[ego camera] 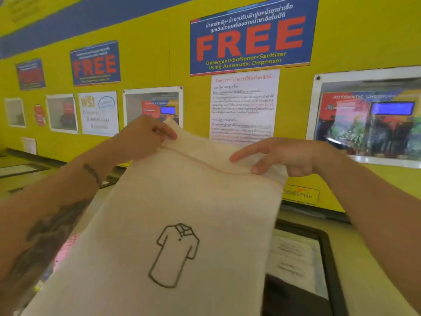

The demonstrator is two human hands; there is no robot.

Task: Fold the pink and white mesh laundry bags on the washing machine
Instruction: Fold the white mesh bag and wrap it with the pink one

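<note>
A white mesh laundry bag (182, 201) with a dark shirt outline printed on it hangs spread out in front of me, its zipper edge at the top. My left hand (143, 137) pinches the bag's top left corner. My right hand (287, 156) grips the top right edge between thumb and curled fingers, with the index finger stretched out along the zipper. A pink mesh bag (68, 247) peeks out below my left forearm, mostly hidden by the white bag. The washing machine top (369, 270) lies beneath.
A dark-framed lid panel (303, 258) with a paper notice sits on the machine at the lower right. The yellow wall (145, 51) behind carries blue "FREE" posters, notices and small windows. More machine tops run off to the left.
</note>
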